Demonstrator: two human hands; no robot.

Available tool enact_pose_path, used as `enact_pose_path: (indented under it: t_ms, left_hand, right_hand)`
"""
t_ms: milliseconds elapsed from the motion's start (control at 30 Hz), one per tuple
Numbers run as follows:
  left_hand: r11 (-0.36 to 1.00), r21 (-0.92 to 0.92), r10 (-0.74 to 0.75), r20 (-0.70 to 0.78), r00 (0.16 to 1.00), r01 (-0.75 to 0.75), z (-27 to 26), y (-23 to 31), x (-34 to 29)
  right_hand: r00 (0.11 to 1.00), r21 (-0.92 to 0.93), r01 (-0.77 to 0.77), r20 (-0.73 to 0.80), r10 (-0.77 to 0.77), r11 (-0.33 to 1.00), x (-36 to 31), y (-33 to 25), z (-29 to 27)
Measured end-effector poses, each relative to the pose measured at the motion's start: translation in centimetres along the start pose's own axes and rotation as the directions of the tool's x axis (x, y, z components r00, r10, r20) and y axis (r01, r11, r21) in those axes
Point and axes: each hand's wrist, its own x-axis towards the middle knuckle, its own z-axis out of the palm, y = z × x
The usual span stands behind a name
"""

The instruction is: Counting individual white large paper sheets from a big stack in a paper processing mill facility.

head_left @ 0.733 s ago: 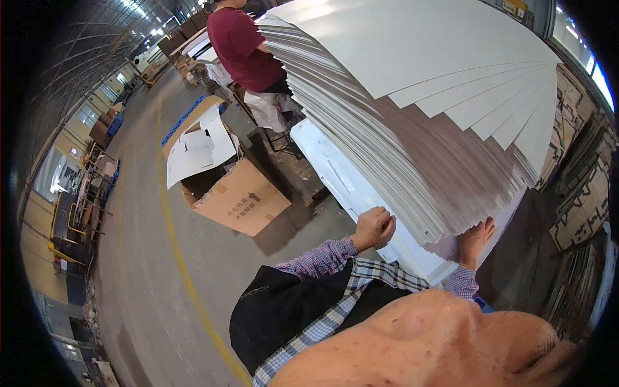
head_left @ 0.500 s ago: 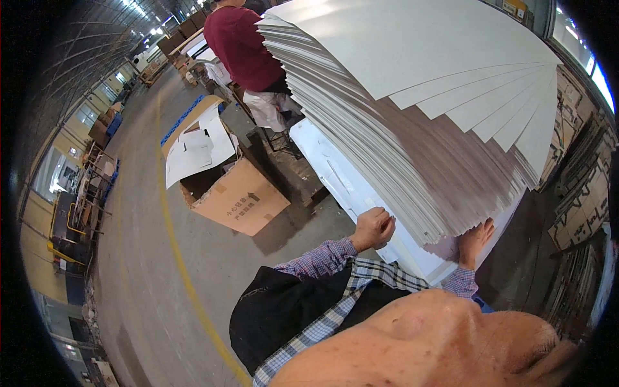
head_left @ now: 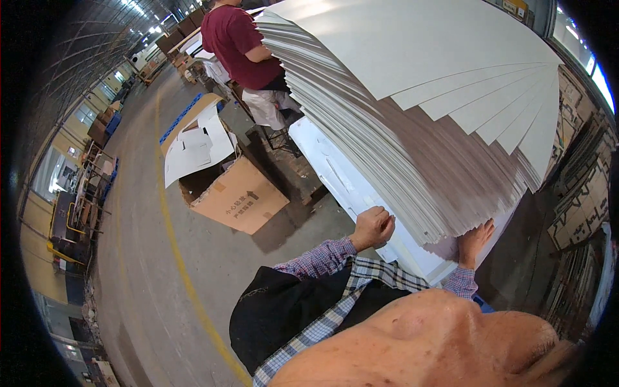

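A tall stack of large white cardboard sheets [head_left: 445, 39], its top sheets fanned out like steps, leans over the white table [head_left: 422, 257] in front of me. My left hand [head_left: 374, 228] is closed in a fist by the table's left edge, apart from the stack, with nothing showing in it. At the stack's near lower edge, my right hand [head_left: 475, 244] has its fingers stretched out against the sheets. Part of those fingers is hidden by the sheet edges.
An open brown carton [head_left: 242, 200] with white card scraps [head_left: 196, 148] stands on the floor to the left. Beyond it, a person in a maroon shirt [head_left: 235, 45] stands beside the stack. Patterned boards [head_left: 583, 206] lean at the right. A yellow line [head_left: 177, 258] runs along the floor.
Both my hands and the stack stay in place. The person in maroon has shifted slightly left, and that person's forearm now shows beside the stack.
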Motion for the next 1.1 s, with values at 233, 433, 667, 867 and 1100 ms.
enact_pose_path:
  t_ms: [233, 433, 667, 867, 1100]
  left_hand:
    - [1.0, 0.003, -0.009, 0.01, 1.0, 0.009, 0.0, 0.0, -0.1]
    - [1.0, -0.011, 0.006, 0.033, 0.999, -0.005, 0.1, -0.2, -0.1]
    - [1.0, 0.009, 0.0, 0.03, 1.0, 0.0, 0.2, -0.4, -0.3]
    - [1.0, 0.005, -0.014, 0.048, 0.999, 0.014, 0.0, -0.2, -0.2]
    - [1.0, 0.01, -0.005, 0.035, 0.999, 0.004, 0.1, -0.2, -0.2]
  right_hand:
    - [0.998, -0.029, -0.042, 0.054, 0.043, 0.999, -0.2, 0.6, 0.6]
    - [0.998, -0.037, -0.038, 0.046, 0.04, 0.999, -0.5, 1.2, 1.1]
    - [1.0, -0.025, -0.002, 0.019, 0.002, 1.0, 0.2, 0.2, -0.1]
    - [1.0, -0.019, 0.01, 0.012, -0.01, 1.0, 0.2, 0.1, -0.1]
    - [1.0, -0.022, 0.009, 0.011, -0.009, 1.0, 0.0, 0.4, 0.1]
